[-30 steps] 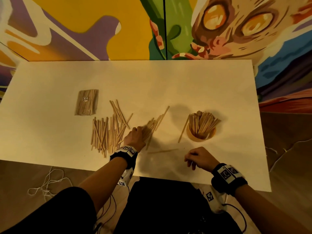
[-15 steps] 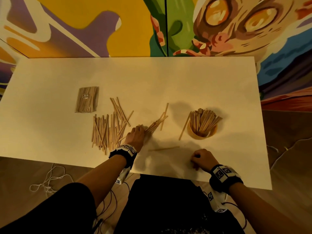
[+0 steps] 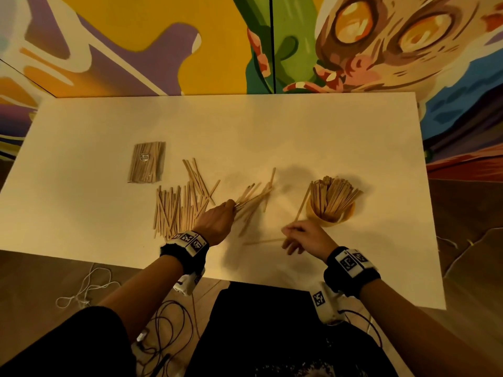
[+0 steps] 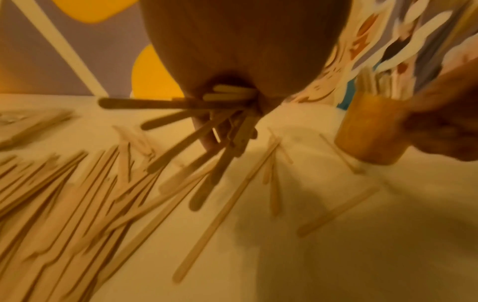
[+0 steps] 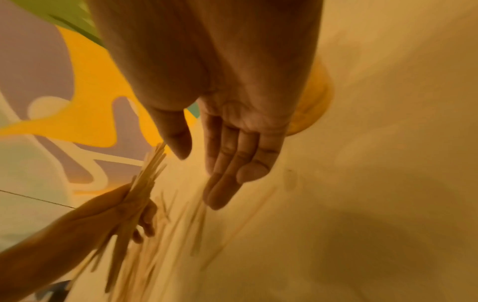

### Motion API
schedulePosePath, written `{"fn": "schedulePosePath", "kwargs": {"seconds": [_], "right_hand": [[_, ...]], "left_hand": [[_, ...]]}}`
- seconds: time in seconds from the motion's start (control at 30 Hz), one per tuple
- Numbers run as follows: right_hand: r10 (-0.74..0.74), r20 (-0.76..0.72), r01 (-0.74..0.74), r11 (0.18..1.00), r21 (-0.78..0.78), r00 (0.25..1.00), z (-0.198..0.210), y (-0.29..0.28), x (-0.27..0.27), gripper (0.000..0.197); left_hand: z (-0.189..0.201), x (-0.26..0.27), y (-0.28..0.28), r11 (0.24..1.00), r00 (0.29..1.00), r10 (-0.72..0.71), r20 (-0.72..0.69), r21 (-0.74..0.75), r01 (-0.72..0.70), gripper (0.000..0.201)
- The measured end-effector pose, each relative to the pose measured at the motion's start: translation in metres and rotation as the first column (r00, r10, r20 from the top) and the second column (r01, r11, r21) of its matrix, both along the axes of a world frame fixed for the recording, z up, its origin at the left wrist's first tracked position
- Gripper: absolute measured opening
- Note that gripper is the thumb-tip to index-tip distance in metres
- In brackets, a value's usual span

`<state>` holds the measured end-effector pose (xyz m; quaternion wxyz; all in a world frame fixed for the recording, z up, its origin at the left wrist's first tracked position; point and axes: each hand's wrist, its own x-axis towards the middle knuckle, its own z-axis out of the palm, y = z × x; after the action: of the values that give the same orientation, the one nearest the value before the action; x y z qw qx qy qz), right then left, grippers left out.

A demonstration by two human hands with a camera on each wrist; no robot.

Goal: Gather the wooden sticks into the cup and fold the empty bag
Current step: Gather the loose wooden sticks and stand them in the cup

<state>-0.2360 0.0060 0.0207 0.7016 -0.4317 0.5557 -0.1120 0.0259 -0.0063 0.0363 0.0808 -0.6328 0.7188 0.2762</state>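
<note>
Several thin wooden sticks (image 3: 251, 197) are getting pinched in my left hand (image 3: 216, 220) mid-frame; I'm hovering my right hand (image 3: 304, 238), fingers straight, below the stick-filled tan cup (image 3: 330, 216) at right.

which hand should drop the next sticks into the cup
The left hand: it already grips a bundle of sticks in its fist and only has to carry them across to the cup. The right hand is nearer the cup, but its fingers are straight and hold nothing.
</note>
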Motion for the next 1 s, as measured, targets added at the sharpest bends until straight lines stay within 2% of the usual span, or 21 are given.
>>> {"fn": "schedulePosePath", "kwargs": {"seconds": [0.13,0.23,0.3,0.4,0.47,0.57,0.77,0.9,1.0], "right_hand": [[-0.263,0.145,0.260,0.965,0.042,0.954,0.024,-0.010,0.018,0.025],[-0.341,0.134,0.328,0.938,0.111,0.930,0.035,-0.014,0.022,0.037],[-0.336,0.103,0.323,0.938,0.124,0.936,0.036,-0.015,0.023,0.041],[-0.310,0.116,0.294,0.946,0.138,0.944,0.036,-0.013,0.021,0.043],[-0.326,0.159,0.304,0.941,0.146,0.932,0.035,-0.010,0.017,0.040],[-0.361,0.212,0.337,0.931,0.141,0.908,0.037,-0.008,0.011,0.031],[-0.345,0.223,0.320,0.937,0.141,0.912,0.041,-0.007,0.007,0.019],[-0.280,0.215,0.254,0.957,0.138,0.936,0.043,-0.006,0.012,0.022],[-0.219,0.198,0.197,0.972,0.128,0.955,0.046,-0.005,0.021,0.026]], "left_hand": [[0.035,-0.018,0.011,0.979,0.993,-0.098,-0.072,0.171,0.109,0.020],[0.045,-0.028,0.020,0.952,0.988,-0.083,-0.128,0.284,0.117,0.034],[0.045,-0.034,0.025,0.926,0.968,0.017,-0.249,0.368,0.078,0.030],[0.043,-0.043,0.032,0.850,0.846,0.302,-0.441,0.527,-0.029,0.020],[0.042,-0.047,0.033,0.799,0.783,0.409,-0.468,0.598,-0.060,0.019],[0.043,-0.051,0.032,0.749,0.741,0.461,-0.489,0.662,-0.030,0.017],[0.050,-0.052,0.029,0.703,0.749,0.436,-0.498,0.708,0.062,0.020],[0.051,-0.045,0.028,0.686,0.732,0.467,-0.495,0.725,0.053,0.019],[0.055,-0.039,0.025,0.720,0.801,0.363,-0.477,0.689,0.083,0.029]]}}
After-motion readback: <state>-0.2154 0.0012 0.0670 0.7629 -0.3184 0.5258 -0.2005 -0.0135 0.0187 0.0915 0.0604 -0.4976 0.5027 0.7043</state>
